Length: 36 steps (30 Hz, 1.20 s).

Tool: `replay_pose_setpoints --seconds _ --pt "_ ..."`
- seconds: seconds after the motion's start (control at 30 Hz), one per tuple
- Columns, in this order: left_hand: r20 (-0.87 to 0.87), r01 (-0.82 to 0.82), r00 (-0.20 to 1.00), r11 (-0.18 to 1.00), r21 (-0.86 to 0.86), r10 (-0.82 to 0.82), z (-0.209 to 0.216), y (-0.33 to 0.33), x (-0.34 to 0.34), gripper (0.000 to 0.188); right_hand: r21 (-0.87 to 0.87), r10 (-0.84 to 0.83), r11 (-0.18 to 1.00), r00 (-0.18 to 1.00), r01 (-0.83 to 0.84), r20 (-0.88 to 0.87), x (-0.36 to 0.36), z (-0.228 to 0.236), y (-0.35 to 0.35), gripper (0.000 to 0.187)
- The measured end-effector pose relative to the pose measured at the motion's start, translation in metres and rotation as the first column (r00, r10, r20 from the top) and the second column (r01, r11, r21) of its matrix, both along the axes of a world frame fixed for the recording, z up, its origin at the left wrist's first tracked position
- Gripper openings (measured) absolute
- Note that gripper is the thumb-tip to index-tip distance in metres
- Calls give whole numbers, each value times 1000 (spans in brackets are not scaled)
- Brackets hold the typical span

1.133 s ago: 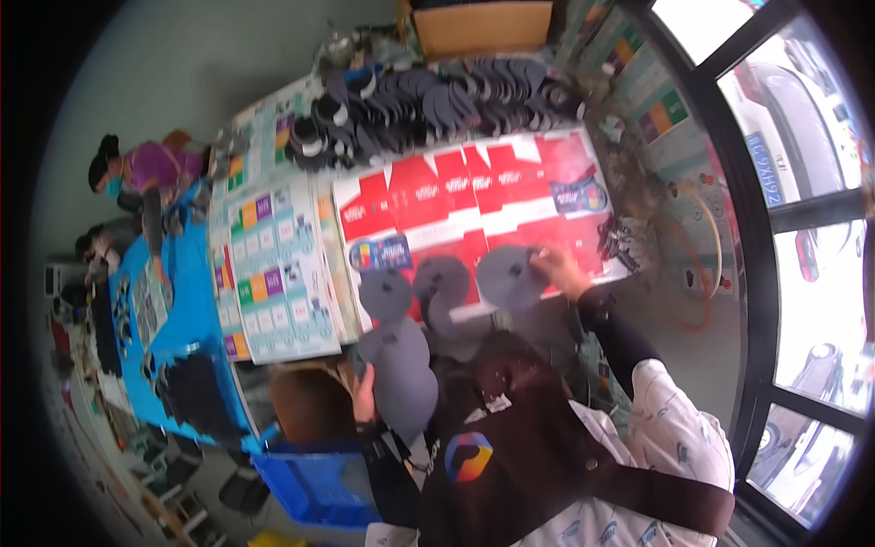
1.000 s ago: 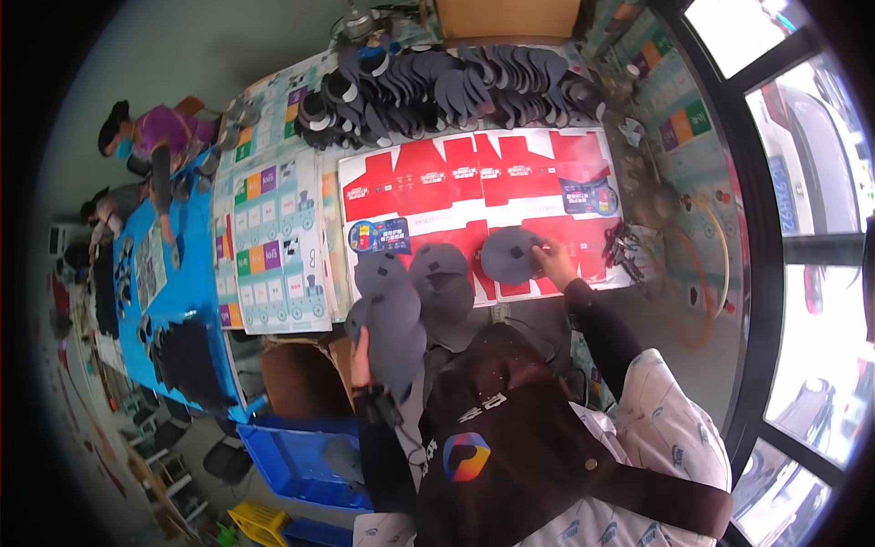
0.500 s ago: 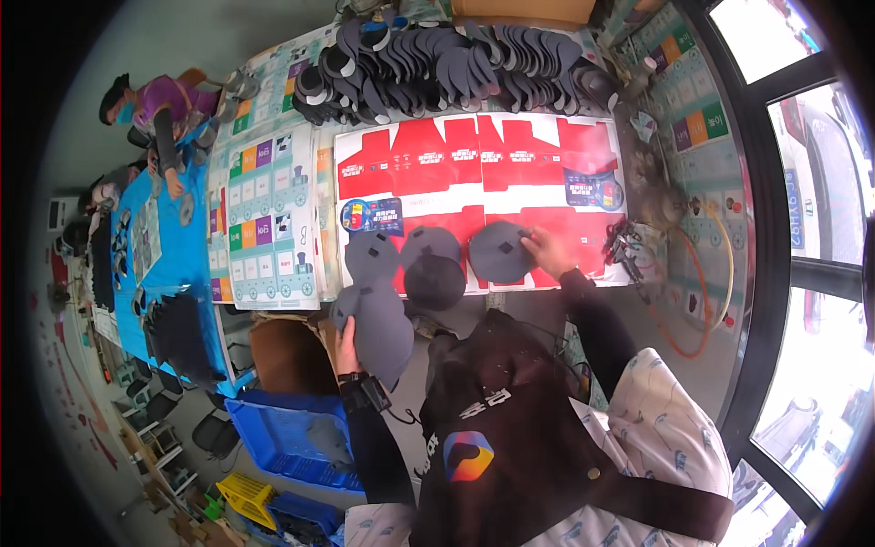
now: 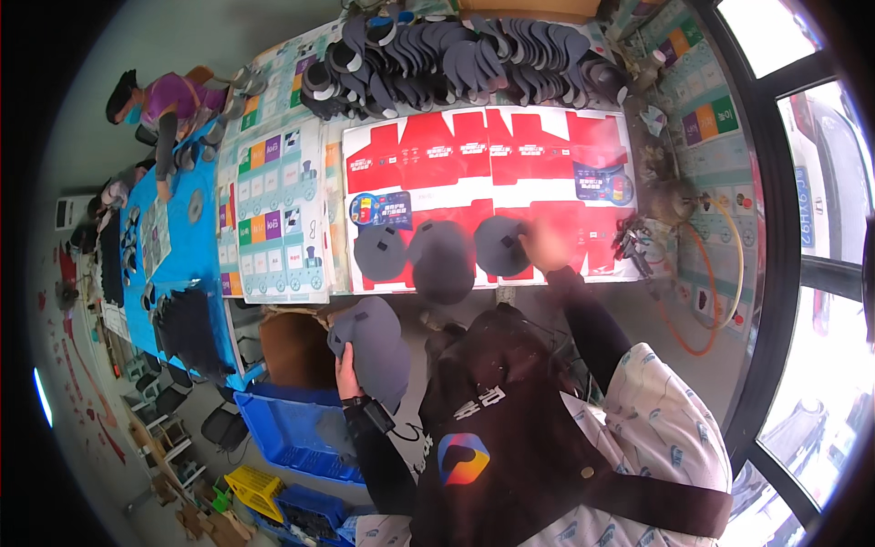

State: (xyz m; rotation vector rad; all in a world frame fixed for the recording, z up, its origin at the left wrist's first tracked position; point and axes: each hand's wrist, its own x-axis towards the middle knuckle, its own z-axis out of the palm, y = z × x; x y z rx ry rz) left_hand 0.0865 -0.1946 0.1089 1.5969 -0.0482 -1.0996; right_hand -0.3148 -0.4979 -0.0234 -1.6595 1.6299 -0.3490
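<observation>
My left hand (image 4: 346,374) grips a dark grey, rounded fabric piece (image 4: 375,351) with a small black patch near its top, just off the table's front edge. Whether more than one layer is in it I cannot tell. On the table my right hand (image 4: 547,246), partly blurred, has its fingers closed at the right edge of another grey rounded piece (image 4: 499,244), also with a black patch. To its left lie two overlapping grey pieces (image 4: 444,273), the lower one sticking out over the front edge. Farther left is a single grey piece (image 4: 379,253).
Red-and-white printed sheets (image 4: 419,150) cover the tabletop. Stacked grey curved pieces (image 4: 456,68) line its back. Tangled cords (image 4: 631,244) lie at the right. A blue crate (image 4: 292,438) stands below left. A co-worker (image 4: 178,100) leans over a blue table (image 4: 196,242).
My left hand has drawn its grey piece down toward me, clear of the piece on the table. The right-hand piece has shifted slightly left. The co-worker's arm has moved.
</observation>
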Motion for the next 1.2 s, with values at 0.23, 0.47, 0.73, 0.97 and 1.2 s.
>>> replay_pose_setpoints --seconds 0.23,0.47,0.73,0.97,1.2 --pt "-8 44 999 999 -28 -44 22 -7 -13 42 -304 345 895 939 -326 7 98 49 37 48" --pt "190 114 972 984 136 -139 18 -4 -4 50 -59 411 903 895 -426 -174 130 12 31 30" --pt "47 95 994 995 26 -96 20 36 8 55 107 123 983 971 -147 206 -62 111 3 35" --pt "33 162 986 987 -17 -161 21 -1 -10 52 -452 -15 892 995 -32 -101 -119 152 -21 12" --pt "57 216 975 976 -21 -214 28 -22 -23 43 -429 134 864 941 -265 -311 -107 12 26 13"
